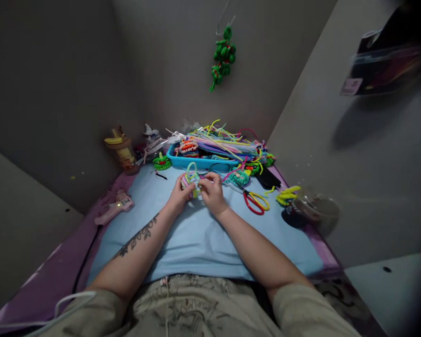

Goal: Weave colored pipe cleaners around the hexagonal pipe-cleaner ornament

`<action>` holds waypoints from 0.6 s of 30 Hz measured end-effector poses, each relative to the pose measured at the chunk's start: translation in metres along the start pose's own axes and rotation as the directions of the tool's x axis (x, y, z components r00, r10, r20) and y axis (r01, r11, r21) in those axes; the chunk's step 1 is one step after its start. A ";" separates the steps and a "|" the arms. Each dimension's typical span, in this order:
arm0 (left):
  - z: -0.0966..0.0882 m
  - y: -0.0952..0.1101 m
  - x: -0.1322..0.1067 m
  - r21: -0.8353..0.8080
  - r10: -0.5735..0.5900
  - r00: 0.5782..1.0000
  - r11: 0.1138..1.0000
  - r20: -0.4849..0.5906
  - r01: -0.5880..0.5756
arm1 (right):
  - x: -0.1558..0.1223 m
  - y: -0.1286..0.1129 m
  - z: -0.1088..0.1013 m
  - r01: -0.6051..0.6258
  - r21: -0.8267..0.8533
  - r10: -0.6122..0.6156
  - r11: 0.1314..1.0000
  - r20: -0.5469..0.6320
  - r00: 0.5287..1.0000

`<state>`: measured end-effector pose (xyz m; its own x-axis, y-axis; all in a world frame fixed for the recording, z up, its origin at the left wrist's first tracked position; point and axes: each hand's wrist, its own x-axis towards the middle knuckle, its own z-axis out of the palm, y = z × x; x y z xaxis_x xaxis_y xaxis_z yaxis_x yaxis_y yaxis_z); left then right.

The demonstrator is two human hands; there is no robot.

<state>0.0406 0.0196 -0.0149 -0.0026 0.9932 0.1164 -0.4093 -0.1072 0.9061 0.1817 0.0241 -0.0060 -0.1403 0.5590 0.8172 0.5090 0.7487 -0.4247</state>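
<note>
Between my two hands, above the light blue cloth (196,238), is a small pastel pipe-cleaner craft (192,174) with a pale green loop standing up from it. My left hand (181,192) is closed around its left side. At its right side, the thumb and fingers of my right hand (212,189) pinch together on part of the craft; the exact bit is too small to make out. Just right of my right hand lies a teal and yellow pipe-cleaner piece (239,177). Scissors (255,201) with red and yellow handles rest beyond it.
At the back stands a blue tray (203,163) heaped with pipe cleaners (224,144). A pink glue gun (115,209) with a cord lies at left, below a cup (122,152). On the right are a black phone-like object (267,179) and a clear container (315,208).
</note>
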 end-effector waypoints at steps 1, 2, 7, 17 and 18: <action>0.000 0.001 0.001 -0.012 -0.010 1.000 1.000 -0.024 0.010 | 0.000 -0.001 -0.001 0.036 -0.011 -0.036 0.999 0.015 0.999; -0.001 0.001 0.003 -0.025 -0.018 0.998 1.000 -0.053 0.017 | -0.001 -0.003 -0.002 0.080 -0.010 -0.079 0.997 0.050 0.996; -0.009 0.004 0.014 -0.095 0.048 0.971 0.993 -0.236 -0.072 | -0.005 -0.023 -0.010 0.346 0.141 -0.370 0.928 0.233 0.899; -0.022 0.024 0.015 -0.179 0.036 0.957 0.980 -0.287 -0.091 | -0.008 -0.062 -0.032 0.514 0.308 -0.562 0.801 0.088 0.823; -0.022 0.024 0.016 -0.175 0.036 0.961 0.981 -0.273 -0.087 | -0.008 -0.062 -0.034 0.494 0.336 -0.544 0.802 0.070 0.836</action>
<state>0.0110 0.0336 0.0000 -0.2660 0.9634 0.0339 -0.5613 -0.1834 0.8071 0.1799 -0.0385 0.0265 -0.4539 0.0849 0.8870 0.0532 0.9963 -0.0681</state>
